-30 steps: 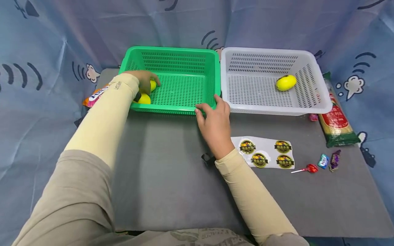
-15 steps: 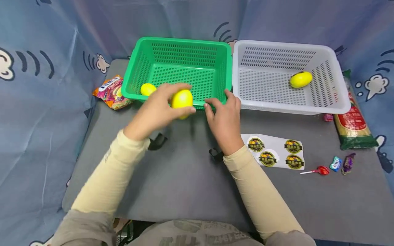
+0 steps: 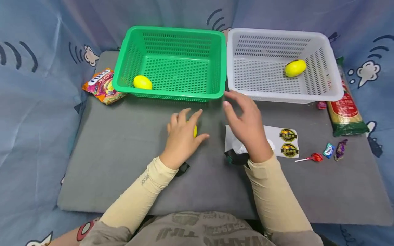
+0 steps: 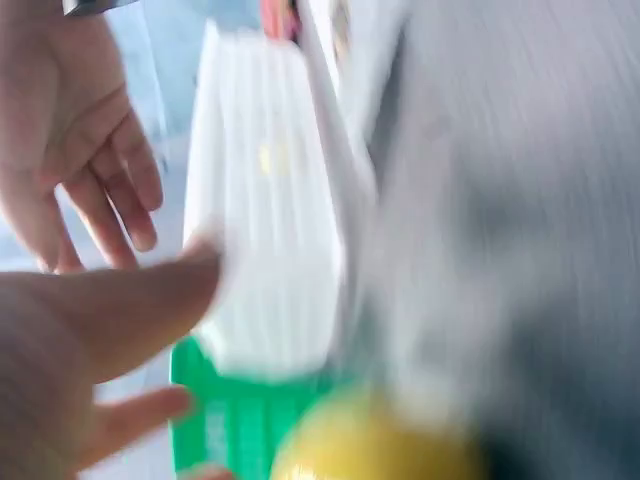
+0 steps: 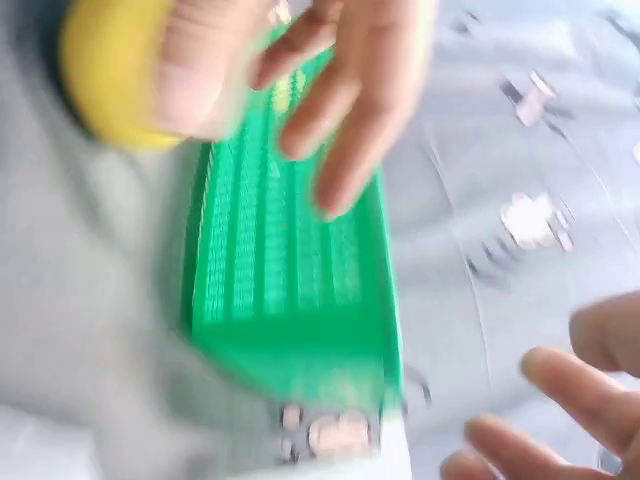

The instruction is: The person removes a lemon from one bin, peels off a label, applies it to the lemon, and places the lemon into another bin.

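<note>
One grey table (image 3: pixel 123 153), blue drapes (image 3: pixel 30 112)

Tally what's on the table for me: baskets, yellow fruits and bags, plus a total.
Baskets: 2, one green, one white
Yellow fruits: 3, one in each basket, one partly hidden by the left hand
Bags: 2, one beside each basket
Total: 7

Overhead, the wide head view looks forward and down on the left hand (image 3: pixel 182 138) and right hand (image 3: pixel 247 121); 2 close-range wrist views face across, the left toward the right hand, the right toward the left, sharing the green basket (image 3: pixel 180 71) ahead.
</note>
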A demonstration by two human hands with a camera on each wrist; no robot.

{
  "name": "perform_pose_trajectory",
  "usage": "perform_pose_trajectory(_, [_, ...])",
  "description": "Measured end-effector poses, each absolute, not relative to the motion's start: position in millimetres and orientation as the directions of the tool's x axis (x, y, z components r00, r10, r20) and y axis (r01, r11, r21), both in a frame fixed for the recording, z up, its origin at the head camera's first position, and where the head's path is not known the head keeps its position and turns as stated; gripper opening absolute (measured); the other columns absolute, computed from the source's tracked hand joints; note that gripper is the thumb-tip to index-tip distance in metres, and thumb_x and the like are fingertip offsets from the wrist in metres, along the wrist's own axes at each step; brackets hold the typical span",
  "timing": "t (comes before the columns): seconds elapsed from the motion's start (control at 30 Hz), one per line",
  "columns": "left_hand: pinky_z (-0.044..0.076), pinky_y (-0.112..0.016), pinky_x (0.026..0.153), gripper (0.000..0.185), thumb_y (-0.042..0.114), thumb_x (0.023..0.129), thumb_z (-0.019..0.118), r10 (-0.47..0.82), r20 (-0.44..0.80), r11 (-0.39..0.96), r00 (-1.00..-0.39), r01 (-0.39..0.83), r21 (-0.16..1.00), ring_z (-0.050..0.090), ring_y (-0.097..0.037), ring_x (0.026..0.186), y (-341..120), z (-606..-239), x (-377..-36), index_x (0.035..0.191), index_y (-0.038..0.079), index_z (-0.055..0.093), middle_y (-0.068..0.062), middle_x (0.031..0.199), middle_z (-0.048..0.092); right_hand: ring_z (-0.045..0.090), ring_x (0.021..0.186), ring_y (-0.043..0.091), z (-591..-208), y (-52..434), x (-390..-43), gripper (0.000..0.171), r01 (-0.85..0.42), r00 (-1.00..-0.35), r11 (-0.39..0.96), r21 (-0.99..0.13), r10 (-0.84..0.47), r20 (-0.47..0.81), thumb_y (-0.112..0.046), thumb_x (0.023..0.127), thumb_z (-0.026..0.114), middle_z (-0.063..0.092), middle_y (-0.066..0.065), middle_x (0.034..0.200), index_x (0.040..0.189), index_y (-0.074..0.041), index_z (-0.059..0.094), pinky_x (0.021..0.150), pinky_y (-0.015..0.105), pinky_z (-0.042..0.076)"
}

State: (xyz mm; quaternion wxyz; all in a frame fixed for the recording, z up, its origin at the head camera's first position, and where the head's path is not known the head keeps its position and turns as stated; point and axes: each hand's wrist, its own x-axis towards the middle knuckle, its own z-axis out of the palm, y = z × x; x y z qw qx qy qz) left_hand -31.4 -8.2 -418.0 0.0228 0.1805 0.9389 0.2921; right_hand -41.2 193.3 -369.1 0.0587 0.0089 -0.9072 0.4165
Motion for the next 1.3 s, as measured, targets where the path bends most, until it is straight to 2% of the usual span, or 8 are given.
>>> perform_pose_trajectory(0.2, [0.043, -0.047, 0.101, 0.048, 0.035, 0.099, 0.077, 0.563, 0.097, 0.683, -0.821, 0.528, 0.505, 0.050, -0.033, 0.131, 61.3, -427.0, -22.9, 0.145, 0.022, 0.066, -0.016, 0.153, 0.053, 0.057, 0.130, 0.038, -392.2, 255.2, 19.9, 0.039, 0.162, -0.965, 0.574, -0.802, 0.260, -0.009, -0.017, 0.109, 0.060, 0.061, 0.023, 0.138, 0.144, -0.001, 0.063, 0.113, 0.052, 0.043])
perform_pose_trajectory(0.33, [0.038, -0.043, 0.103, 0.050, 0.041, 0.103, 0.070, 0.639, 0.021, 0.680, -0.769, 0.577, 0.451, 0.042, -0.030, 0.137, 105.5, -438.9, -32.6, 0.151, 0.030, 0.061, -0.014, 0.158, 0.048, 0.052, 0.136, 0.047, -412.3, 279.5, 45.6, 0.047, 0.287, -0.950, 0.608, -0.740, 0.279, -0.140, -0.019, 0.109, 0.058, 0.055, 0.030, 0.145, 0.150, 0.004, 0.055, 0.113, 0.060, 0.041])
perform_pose_trajectory(0.47, [0.036, -0.036, 0.095, 0.049, 0.036, 0.102, 0.074, 0.662, -0.034, 0.671, -0.749, 0.572, 0.472, 0.046, -0.023, 0.121, 122.5, -448.7, -39.7, 0.149, 0.033, 0.062, -0.003, 0.139, 0.058, 0.054, 0.133, 0.047, -426.4, 285.2, 59.7, 0.050, 0.294, -0.951, 0.601, -0.743, 0.259, -0.167, -0.020, 0.108, 0.060, 0.055, 0.031, 0.146, 0.150, 0.005, 0.052, 0.110, 0.061, 0.042])
perform_pose_trajectory(0.6, [0.042, -0.028, 0.090, 0.045, 0.010, 0.099, 0.074, 0.678, -0.069, 0.586, -0.732, 0.482, 0.651, 0.054, -0.019, 0.106, 116.6, -447.9, -41.2, 0.142, 0.025, 0.068, -0.001, 0.121, 0.063, 0.061, 0.125, 0.043, -431.6, 282.6, 67.7, 0.047, 0.262, -0.959, 0.621, -0.739, 0.253, -0.128, -0.020, 0.107, 0.064, 0.059, 0.026, 0.142, 0.147, 0.003, 0.057, 0.103, 0.052, 0.047])
perform_pose_trajectory(0.8, [0.042, -0.021, 0.101, 0.048, -0.003, 0.096, 0.073, 0.744, -0.136, 0.314, -0.655, 0.163, 0.935, 0.056, -0.018, 0.130, 96.3, -445.6, -38.3, 0.142, 0.008, 0.066, -0.006, 0.143, 0.065, 0.067, 0.102, 0.032, -430.2, 278.8, 73.9, 0.037, 0.182, -0.976, 0.685, -0.706, 0.216, -0.042, -0.016, 0.104, 0.068, 0.064, 0.020, 0.127, 0.138, 0.000, 0.068, 0.081, 0.014, 0.045])
perform_pose_trajectory(0.9, [0.042, -0.019, 0.104, 0.049, -0.004, 0.096, 0.074, 0.766, -0.096, 0.184, -0.635, 0.074, 0.980, 0.055, -0.017, 0.134, 83.7, -447.9, -35.3, 0.144, 0.002, 0.063, -0.011, 0.146, 0.063, 0.066, 0.096, 0.029, -427.2, 271.2, 71.8, 0.032, 0.172, -0.977, 0.699, -0.694, 0.212, -0.028, -0.017, 0.103, 0.071, 0.064, 0.017, 0.123, 0.131, -0.001, 0.073, 0.077, 0.011, 0.042])
perform_pose_trajectory(1.13, [0.043, -0.022, 0.107, 0.059, -0.001, 0.096, 0.077, 0.754, -0.047, 0.129, -0.655, 0.079, 0.988, 0.055, -0.014, 0.135, 73.2, -446.5, -31.4, 0.151, 0.005, 0.057, -0.009, 0.152, 0.058, 0.061, 0.089, 0.017, -417.5, 264.0, 64.7, 0.019, 0.221, -0.963, 0.697, -0.682, 0.266, -0.040, -0.019, 0.100, 0.076, 0.067, 0.012, 0.107, 0.108, -0.001, 0.078, 0.073, 0.016, 0.044])
perform_pose_trajectory(1.3, [0.038, -0.037, 0.110, 0.060, 0.017, 0.097, 0.081, 0.639, 0.104, 0.315, -0.762, 0.383, 0.869, 0.047, -0.021, 0.141, 50.4, -420.8, -16.3, 0.152, 0.015, 0.058, -0.006, 0.158, 0.051, 0.061, 0.089, 0.003, -395.6, 270.2, 68.5, 0.023, 0.351, -0.885, 0.504, -0.789, 0.454, -0.103, -0.022, 0.101, 0.074, 0.070, -0.003, 0.106, 0.108, -0.001, 0.075, 0.074, 0.015, 0.046])
